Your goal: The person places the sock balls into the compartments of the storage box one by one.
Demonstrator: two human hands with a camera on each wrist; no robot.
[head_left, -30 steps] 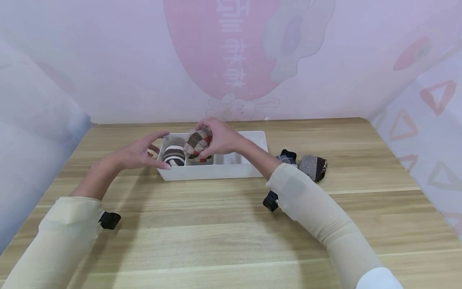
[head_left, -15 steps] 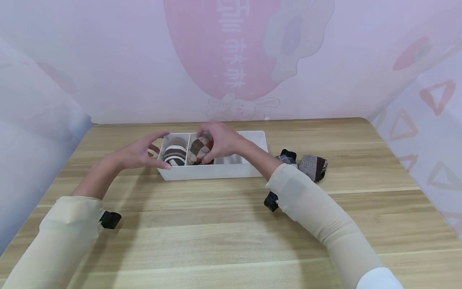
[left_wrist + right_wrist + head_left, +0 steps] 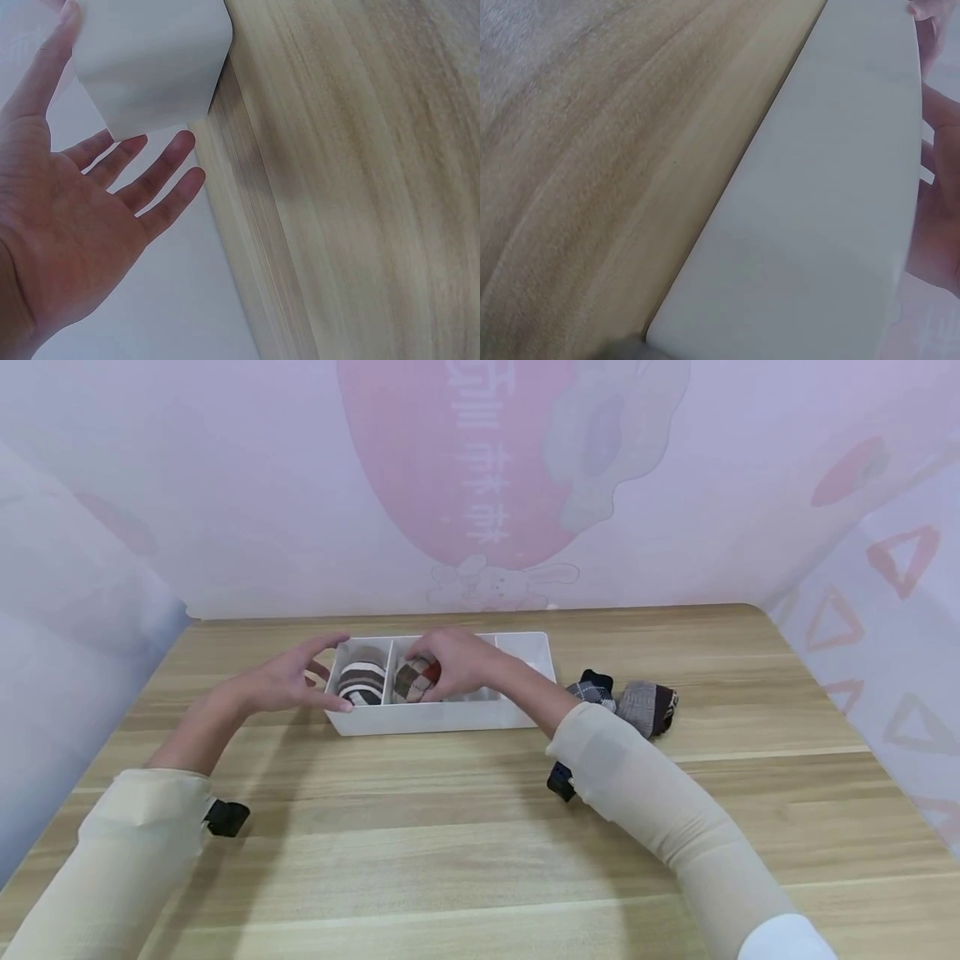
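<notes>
1. We had our right hand (image 3: 457, 662) curled round the checked sock roll (image 3: 415, 680), pressing it into the 2nd slot from the left end of the white tray (image 3: 442, 717).
2. Our left hand (image 3: 288, 681) lay slack w/ fingers straight at the tray's left end, thumb tip on its front corner, gripping nothing.
3. Done so far, as we judged: 1 striped roll (image 3: 362, 682) sat in the tray's leftmost slot; the checked one was nearly seated but not yet let go.
4. Left to do: 2 rolls lay on the table (image 3: 480, 827) just right of the tray, a dark one (image 3: 594, 687) and a grey-brown one (image 3: 647, 707).
5. Count: 4 sock rolls, 1 tray; slots right of the checked roll looked bare, approx 2, partly hidden.
</notes>
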